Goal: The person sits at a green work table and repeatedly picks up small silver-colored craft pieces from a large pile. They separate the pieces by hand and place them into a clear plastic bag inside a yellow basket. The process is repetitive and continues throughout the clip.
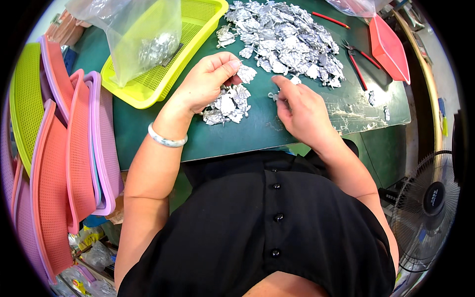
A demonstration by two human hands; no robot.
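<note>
My left hand pinches a thin, flat silver metal piece with an irregular outline between thumb and fingers. Under that hand, a small heap of similar silver pieces lies on the green table. To its right, my right hand has its thumb and fingers drawn together on a small silver metal bit, partly hidden by the fingertips. Another pale silver piece shows just beyond the knuckles. Farther back spreads a large pile of silver metal pieces.
A yellow-green basket holds a clear plastic bag of metal pieces. Red-handled pliers, a red pen-like stick and a pink tray lie right. Colored baskets stack at left; a fan stands right.
</note>
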